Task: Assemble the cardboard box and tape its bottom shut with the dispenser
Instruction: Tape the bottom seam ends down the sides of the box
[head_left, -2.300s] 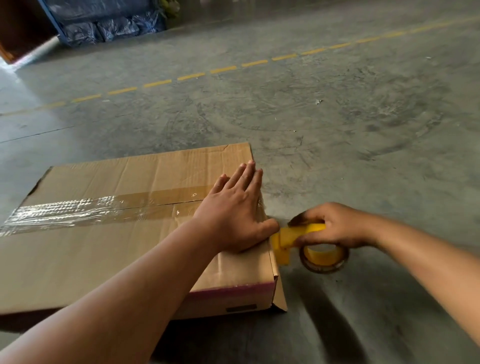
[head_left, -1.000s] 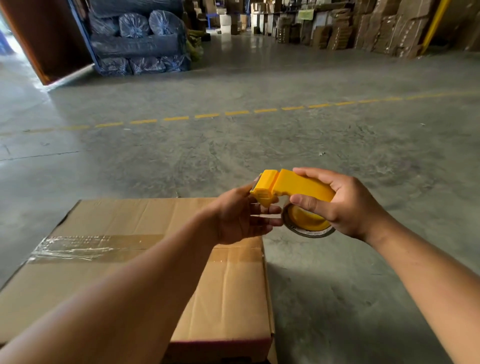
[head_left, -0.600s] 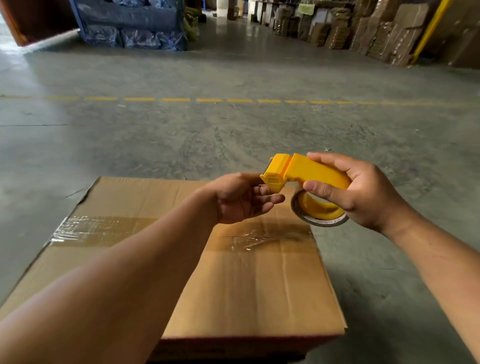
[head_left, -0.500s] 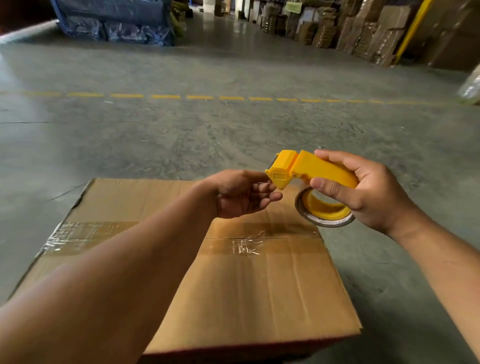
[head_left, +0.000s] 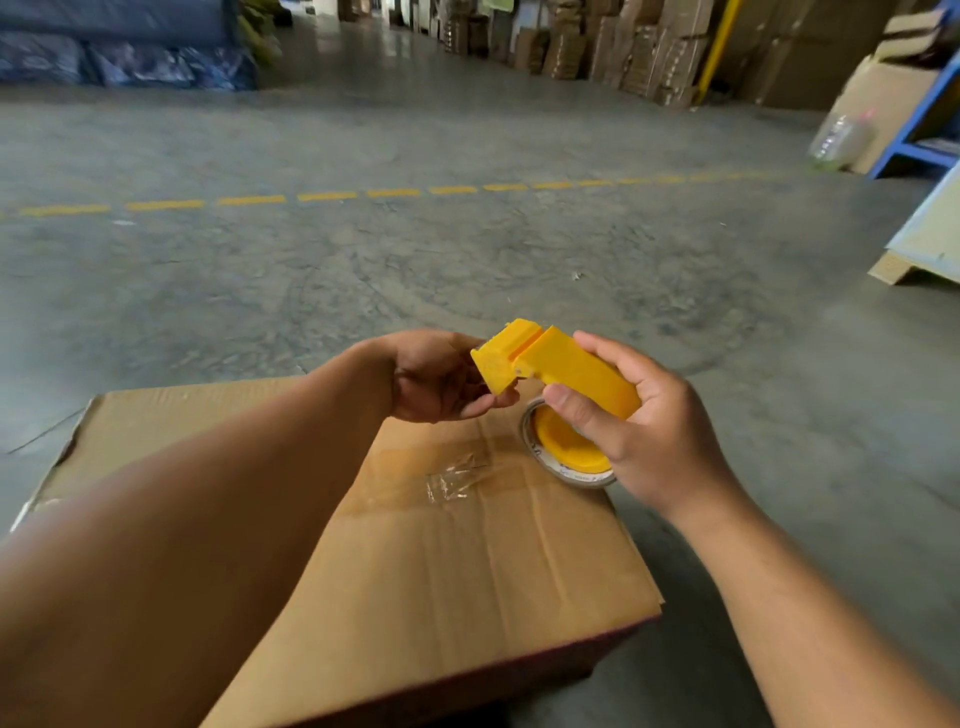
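Over the cardboard box (head_left: 441, 561), both hands were up and busy with the dispenser (head_left: 556, 374)! The right hand (head_left: 644, 431) had its grip wrapped round the yellow handle, thumb across the side, with the tape roll (head_left: 566, 452) hanging just below the fingers. The left hand (head_left: 441, 379) curled in at the cutter end, fingertips touching the underside of the yellow head; whether it pinched a loose tape end could not be told.

That dispenser looked like light, stiff plastic, easy to run one-handed, and the handle was the place to hold it. Any free tape would likely be thin, sticky and quick to fold on itself, so best taken by its very end.

Down on the concrete floor (head_left: 467, 270) sat the box, flaps closed, broad brown face upward, creased in places. A strip of clear tape (head_left: 457, 478) ran along its centre seam, wrinkled and glinting near the middle. By that look, the seam was already taped.
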